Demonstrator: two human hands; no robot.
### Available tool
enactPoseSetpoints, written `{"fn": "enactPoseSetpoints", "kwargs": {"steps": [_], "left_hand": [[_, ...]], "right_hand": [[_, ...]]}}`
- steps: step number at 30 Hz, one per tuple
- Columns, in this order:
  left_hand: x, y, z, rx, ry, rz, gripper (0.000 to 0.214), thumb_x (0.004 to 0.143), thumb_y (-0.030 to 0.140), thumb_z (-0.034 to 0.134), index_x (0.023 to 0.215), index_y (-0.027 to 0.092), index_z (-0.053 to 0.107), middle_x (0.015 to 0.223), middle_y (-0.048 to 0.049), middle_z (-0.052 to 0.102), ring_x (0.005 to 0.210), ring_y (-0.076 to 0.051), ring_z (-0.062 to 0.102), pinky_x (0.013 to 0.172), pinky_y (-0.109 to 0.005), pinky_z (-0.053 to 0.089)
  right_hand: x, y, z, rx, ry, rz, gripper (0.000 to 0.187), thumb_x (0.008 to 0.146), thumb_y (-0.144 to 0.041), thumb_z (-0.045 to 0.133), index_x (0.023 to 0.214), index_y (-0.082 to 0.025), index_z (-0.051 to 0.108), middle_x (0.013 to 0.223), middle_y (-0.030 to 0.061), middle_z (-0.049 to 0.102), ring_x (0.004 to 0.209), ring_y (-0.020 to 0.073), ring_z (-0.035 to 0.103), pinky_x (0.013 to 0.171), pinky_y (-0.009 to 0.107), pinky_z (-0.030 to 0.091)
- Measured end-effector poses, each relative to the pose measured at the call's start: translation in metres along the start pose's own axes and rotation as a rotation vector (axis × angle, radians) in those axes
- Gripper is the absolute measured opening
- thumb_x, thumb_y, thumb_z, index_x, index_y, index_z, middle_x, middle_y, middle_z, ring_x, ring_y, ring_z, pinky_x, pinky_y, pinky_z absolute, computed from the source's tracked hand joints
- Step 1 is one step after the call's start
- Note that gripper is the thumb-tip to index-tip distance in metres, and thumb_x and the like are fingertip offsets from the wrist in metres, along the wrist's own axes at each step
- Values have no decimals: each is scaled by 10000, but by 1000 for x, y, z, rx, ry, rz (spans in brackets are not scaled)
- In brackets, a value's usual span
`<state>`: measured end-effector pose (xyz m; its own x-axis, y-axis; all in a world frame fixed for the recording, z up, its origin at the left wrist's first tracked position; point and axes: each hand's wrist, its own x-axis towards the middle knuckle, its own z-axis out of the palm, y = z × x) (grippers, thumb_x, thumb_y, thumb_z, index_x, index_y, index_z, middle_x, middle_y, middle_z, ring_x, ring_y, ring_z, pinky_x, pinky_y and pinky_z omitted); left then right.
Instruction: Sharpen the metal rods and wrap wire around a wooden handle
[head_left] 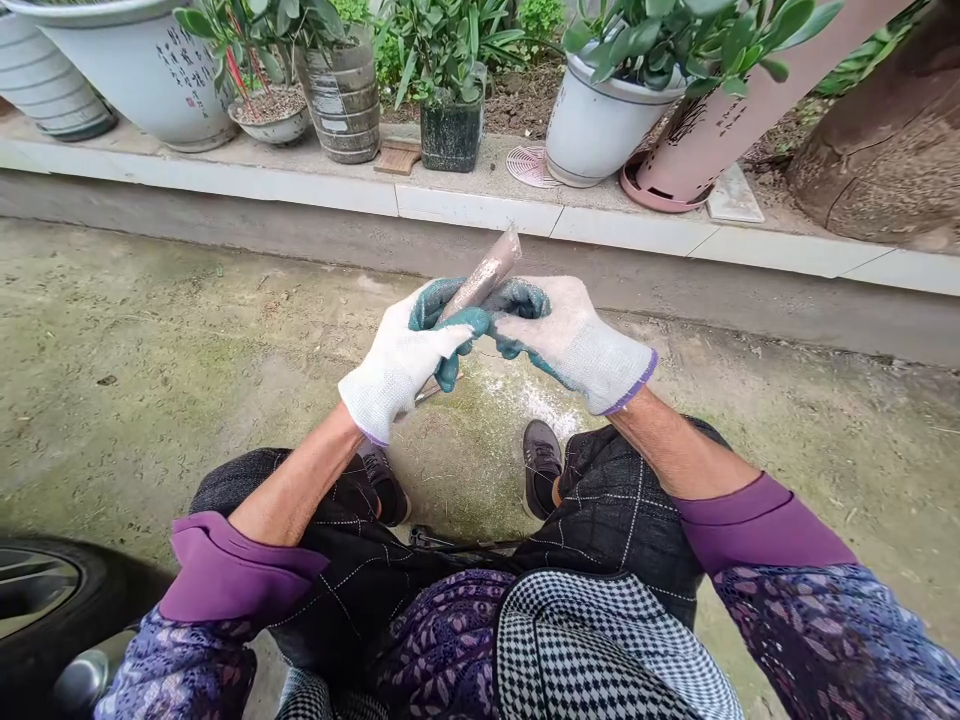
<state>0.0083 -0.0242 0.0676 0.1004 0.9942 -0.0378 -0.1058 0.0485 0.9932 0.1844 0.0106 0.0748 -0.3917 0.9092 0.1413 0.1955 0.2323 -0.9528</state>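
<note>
So both hands are in work gloves, white backs with teal palms, out in front of the knees. The left hand [409, 335] has its fingers curled around a brownish stick [487, 272], thumb pressed along the near side. The stick is in midair above the ground [150, 330], tilted with its top end up and to the right, pale flaky patches along it.

The right hand [555, 325] is right next to it, fingers bent in close to the left thumb. Can't tell if they're pinching anything, the glove hides it. Something thin pokes out under the left hand too, too blocked to make out.

White crumbs [536, 400] are scattered on the ground near the right shoe [541, 455]. Past the hands there's a ledge [480, 210] lined with potted plants, including a white pot [600, 125].
</note>
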Motion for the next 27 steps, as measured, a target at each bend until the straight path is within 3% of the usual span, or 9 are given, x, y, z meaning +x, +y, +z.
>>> {"fn": "enactPoseSetpoints", "kwargs": {"steps": [3,6,13,19,27], "left_hand": [[0,8,1,-112,-23,-54,238,784,310,781,831,157,605,617,28,616,364,-75,489,334,-209,400],[-1,13,2,-192,-35,-82,213,809,289,729,762,168,560,587,35,597,337,-88,486,297,-221,401],[1,13,-1,-243,13,-30,271,798,325,779,788,166,560,604,35,610,353,-78,498,322,-218,406],[5,10,-5,-179,51,17,265,758,304,787,797,173,561,670,30,629,395,-80,549,347,-215,401],[-1,16,-4,-143,7,-93,267,784,327,763,909,175,582,678,50,603,431,-61,516,415,-200,471]], "right_hand": [[-3,-5,3,41,-3,12,174,774,-324,719,780,-154,679,669,-3,612,588,110,520,543,276,461],[-4,-7,4,49,-1,11,176,762,-313,733,784,-146,683,689,4,624,591,107,526,545,274,467],[-8,-11,2,54,37,13,325,808,-482,743,811,-159,706,729,22,673,618,117,551,564,276,486],[-15,-16,7,-39,-95,13,231,739,-383,801,806,-177,720,773,35,720,704,158,616,655,311,520],[-17,-25,-10,-25,65,-34,126,850,-288,708,779,-200,652,718,1,623,684,144,537,600,297,482]]}}
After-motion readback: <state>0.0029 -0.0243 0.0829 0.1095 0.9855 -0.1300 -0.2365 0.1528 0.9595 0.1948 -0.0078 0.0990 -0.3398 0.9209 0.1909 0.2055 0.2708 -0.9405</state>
